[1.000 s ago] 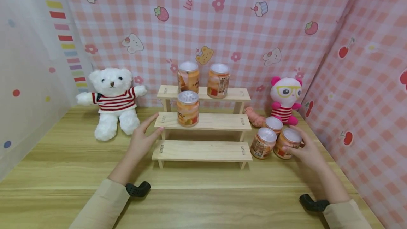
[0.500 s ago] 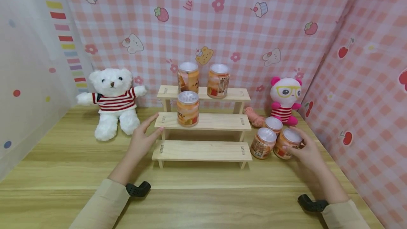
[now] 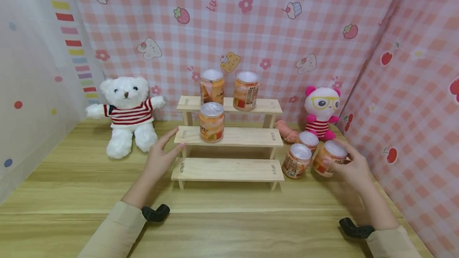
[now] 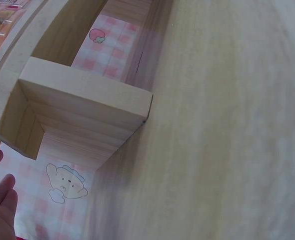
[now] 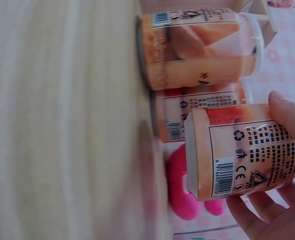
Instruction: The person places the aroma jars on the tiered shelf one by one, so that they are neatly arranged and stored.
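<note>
My right hand (image 3: 353, 168) grips an orange-labelled can (image 3: 328, 160) with a pale lid, thumb on one side and fingers on the other. In the right wrist view this can (image 5: 242, 150) is tilted, its base raised off the table. Two similar cans, a front one (image 3: 297, 162) and a rear one (image 3: 309, 140), stand on the table just left of it. My left hand (image 3: 161, 156) touches the left end of a three-step wooden rack (image 3: 247, 136), thumb and forefinger extended at the middle step. One can (image 3: 211, 124) stands on that step; a left can (image 3: 212, 86) and a right can (image 3: 246, 92) stand on top.
A white teddy bear (image 3: 127, 116) in a striped shirt sits left of the rack. Behind the loose cans are a pink panda toy (image 3: 321, 114) and a pink yarn bundle (image 3: 287, 131). Patterned cloth (image 3: 272, 43) closes off the back and right of the wooden table (image 3: 222, 226).
My right hand has raised its can and moved it slightly right, apart from the two beside it. The left hand and the rack have stayed put.
</note>
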`<move>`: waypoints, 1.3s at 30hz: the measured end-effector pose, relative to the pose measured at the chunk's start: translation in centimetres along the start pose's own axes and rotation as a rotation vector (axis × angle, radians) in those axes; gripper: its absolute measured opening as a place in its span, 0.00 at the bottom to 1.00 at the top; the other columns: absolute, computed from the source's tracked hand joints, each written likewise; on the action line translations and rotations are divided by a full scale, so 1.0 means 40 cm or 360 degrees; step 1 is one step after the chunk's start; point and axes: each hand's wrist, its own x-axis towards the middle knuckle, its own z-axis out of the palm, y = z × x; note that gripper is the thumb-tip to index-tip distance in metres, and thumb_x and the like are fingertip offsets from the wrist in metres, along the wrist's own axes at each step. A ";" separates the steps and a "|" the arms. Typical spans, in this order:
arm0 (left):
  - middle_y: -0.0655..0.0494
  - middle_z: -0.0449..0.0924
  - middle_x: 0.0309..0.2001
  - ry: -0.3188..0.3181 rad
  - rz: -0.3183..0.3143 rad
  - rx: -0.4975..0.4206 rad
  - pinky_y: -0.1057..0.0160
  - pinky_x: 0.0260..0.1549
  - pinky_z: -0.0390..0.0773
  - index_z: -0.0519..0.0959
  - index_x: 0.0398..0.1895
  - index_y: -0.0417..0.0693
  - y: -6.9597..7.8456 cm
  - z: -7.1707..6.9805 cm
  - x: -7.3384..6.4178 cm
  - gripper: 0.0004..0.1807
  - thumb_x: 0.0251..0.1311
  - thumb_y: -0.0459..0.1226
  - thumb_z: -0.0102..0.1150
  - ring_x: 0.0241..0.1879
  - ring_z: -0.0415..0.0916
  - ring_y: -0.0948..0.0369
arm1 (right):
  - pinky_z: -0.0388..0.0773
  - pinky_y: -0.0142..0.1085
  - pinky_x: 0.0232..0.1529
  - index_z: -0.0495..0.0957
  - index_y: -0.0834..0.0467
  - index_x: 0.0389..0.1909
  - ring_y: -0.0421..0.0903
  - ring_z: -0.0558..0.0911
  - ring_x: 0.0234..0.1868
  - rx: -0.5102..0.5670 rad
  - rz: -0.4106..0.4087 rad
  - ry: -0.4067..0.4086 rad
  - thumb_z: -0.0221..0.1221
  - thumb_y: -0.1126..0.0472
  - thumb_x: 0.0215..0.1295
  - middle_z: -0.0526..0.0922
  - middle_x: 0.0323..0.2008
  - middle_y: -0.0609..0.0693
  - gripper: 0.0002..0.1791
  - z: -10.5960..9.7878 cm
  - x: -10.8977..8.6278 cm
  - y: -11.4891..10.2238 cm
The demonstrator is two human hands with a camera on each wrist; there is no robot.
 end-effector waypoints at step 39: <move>0.36 0.60 0.68 -0.0017 -0.0005 -0.0009 0.40 0.64 0.54 0.65 0.68 0.37 0.056 -0.006 -0.015 0.30 0.64 0.36 0.60 0.68 0.53 0.42 | 0.74 0.23 0.31 0.70 0.53 0.66 0.41 0.73 0.41 0.0072 -0.0152 -0.0031 0.73 0.58 0.50 0.75 0.52 0.57 0.40 0.015 0.032 -0.288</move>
